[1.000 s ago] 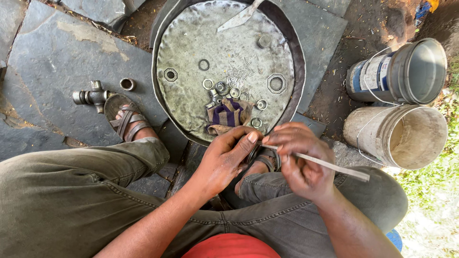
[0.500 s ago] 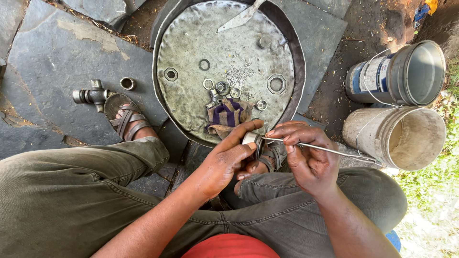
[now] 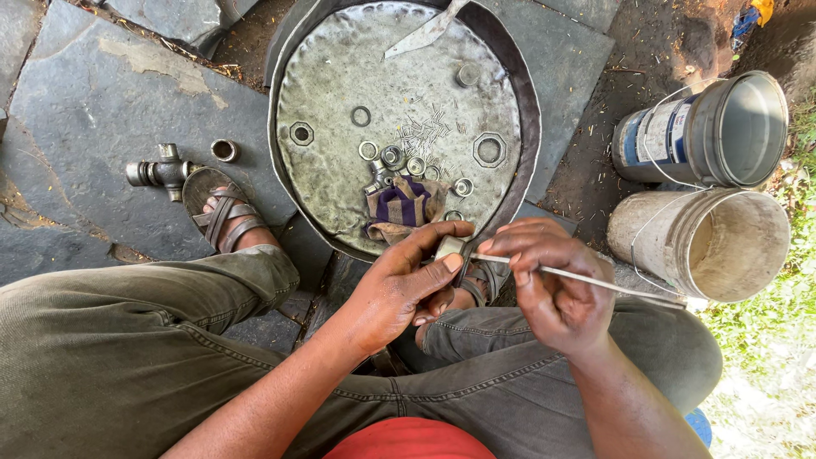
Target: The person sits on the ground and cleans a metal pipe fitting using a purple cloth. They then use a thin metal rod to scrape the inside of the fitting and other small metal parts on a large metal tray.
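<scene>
My left hand (image 3: 399,285) pinches a small round metal bearing cup (image 3: 448,247) between thumb and fingers, just below the rim of a big round metal pan (image 3: 340,59). My right hand (image 3: 552,285) grips a thin metal rod (image 3: 612,285) whose tip pokes into the cup. In the pan lie several metal rings, nuts and cups (image 3: 399,157), a scatter of needle rollers (image 3: 425,127), a striped cloth (image 3: 406,204) and a flat blade (image 3: 425,34).
A metal cross joint (image 3: 161,170) and a loose cup (image 3: 223,150) lie on the stone slabs at the left, by my sandalled foot (image 3: 223,212). Two buckets, one tin (image 3: 722,127) and one dirty white (image 3: 714,246), lie on their sides at the right.
My right hand turned and brought the rod's tip from below my hands up into the cup, which my left hand raised slightly toward the pan's rim.
</scene>
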